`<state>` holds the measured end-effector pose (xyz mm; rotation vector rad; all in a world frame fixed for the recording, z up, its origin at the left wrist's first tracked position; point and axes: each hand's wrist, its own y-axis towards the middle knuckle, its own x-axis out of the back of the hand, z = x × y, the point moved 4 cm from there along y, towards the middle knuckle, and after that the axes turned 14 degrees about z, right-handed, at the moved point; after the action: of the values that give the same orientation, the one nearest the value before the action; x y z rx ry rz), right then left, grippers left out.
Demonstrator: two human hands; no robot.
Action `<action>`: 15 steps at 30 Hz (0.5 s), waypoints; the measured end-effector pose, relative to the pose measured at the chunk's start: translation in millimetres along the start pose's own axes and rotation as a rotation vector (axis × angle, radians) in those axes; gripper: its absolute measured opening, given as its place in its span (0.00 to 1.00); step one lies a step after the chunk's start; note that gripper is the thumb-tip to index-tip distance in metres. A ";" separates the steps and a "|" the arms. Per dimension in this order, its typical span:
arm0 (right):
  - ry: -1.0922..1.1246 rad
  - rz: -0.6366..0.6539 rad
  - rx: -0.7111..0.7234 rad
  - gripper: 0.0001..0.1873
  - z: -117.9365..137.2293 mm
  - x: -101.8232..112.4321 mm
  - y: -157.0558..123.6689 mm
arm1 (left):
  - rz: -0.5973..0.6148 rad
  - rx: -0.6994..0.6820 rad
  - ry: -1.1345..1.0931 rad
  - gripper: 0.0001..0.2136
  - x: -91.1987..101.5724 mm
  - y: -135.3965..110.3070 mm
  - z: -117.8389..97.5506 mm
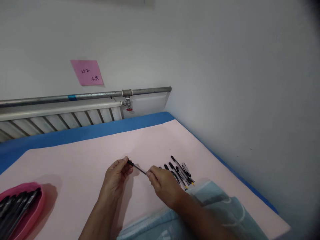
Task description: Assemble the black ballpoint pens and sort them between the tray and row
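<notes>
Between my two hands, over the pink sheet [82,173], is a slim pen [139,169] with a dark end and a thin, lighter shaft. The fingertips of my left hand [115,178] pinch its dark end. My right hand [165,185] is closed around the opposite end, which is hidden in the fingers. Just beyond the right hand lies a loose group of black and clear pens [179,171]; two show small yellow parts at their near ends. The right hand covers part of this group.
A pink basket [41,203] holding several dark pens stands at the lower left. Light-blue bag-like material [222,206] lies under my right forearm. Blue surface [140,122] borders the sheet, with a radiator [65,120], pipe [100,96] and red-handled valve [128,109] behind it. A wall rises on the right.
</notes>
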<state>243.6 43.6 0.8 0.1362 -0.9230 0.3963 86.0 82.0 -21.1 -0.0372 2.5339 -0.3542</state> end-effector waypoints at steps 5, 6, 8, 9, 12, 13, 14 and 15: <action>0.011 -0.007 0.017 0.08 1.7 0.7 -1.3 | 0.054 0.004 0.042 0.09 -5.2 -1.5 9.2; 0.016 -0.016 0.016 0.06 2.0 1.2 -1.7 | 0.076 0.002 0.054 0.09 -7.2 -2.1 10.1; 0.065 -0.021 0.018 0.07 2.0 2.7 -2.4 | 0.112 -0.010 0.074 0.10 -11.0 -3.7 9.9; 0.113 -0.013 0.020 0.08 1.4 3.6 -2.6 | 0.126 -0.021 0.080 0.10 -12.8 -4.5 9.0; 0.273 -0.012 0.023 0.09 -3.8 9.9 -3.3 | 0.163 -0.073 0.076 0.09 -19.0 -7.9 7.5; 0.313 -0.056 0.012 0.09 -7.2 14.5 -3.8 | 0.180 -0.083 0.084 0.09 -21.9 -9.5 8.9; 0.346 -0.123 -0.007 0.10 -11.5 20.2 -4.6 | 0.198 -0.089 0.118 0.10 -25.2 -11.5 11.3; 0.372 -0.204 -0.030 0.10 -16.2 26.3 -5.7 | 0.224 -0.093 0.189 0.10 -29.2 -13.9 14.7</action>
<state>272.1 50.1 12.3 0.1226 -0.5413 0.2081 117.7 68.0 -13.4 0.2540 2.7042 -0.1573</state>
